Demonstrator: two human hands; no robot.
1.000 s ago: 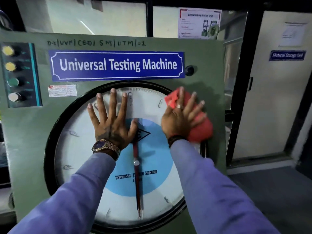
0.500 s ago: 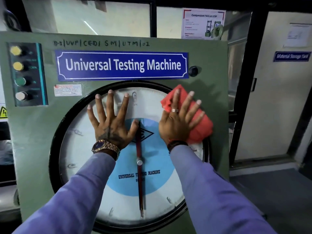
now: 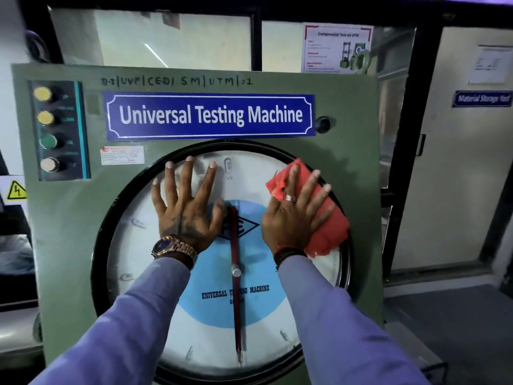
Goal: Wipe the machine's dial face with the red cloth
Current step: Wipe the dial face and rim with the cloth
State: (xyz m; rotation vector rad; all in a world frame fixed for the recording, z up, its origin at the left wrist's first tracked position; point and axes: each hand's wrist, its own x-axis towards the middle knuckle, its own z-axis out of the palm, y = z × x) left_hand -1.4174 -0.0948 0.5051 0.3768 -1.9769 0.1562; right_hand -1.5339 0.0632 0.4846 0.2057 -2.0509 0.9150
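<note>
The round dial face (image 3: 213, 340), white with a light blue centre and a red pointer (image 3: 236, 287), fills the green machine panel (image 3: 63, 245). My right hand (image 3: 294, 215) lies flat with spread fingers on the red cloth (image 3: 330, 232), pressing it against the dial's upper right, over the black rim. My left hand (image 3: 186, 207) rests flat on the upper left of the glass, fingers apart, holding nothing. Both purple sleeves cover the lower dial sides.
A blue "Universal Testing Machine" nameplate (image 3: 209, 115) sits above the dial. Several round buttons (image 3: 45, 118) line the panel's left strip. A small black knob (image 3: 322, 124) is right of the nameplate. A glass door (image 3: 460, 168) and grey floor lie to the right.
The cloth and my right hand have shifted slightly up and left along the dial's upper right rim. My left hand has stayed planted. The view has moved a little.
</note>
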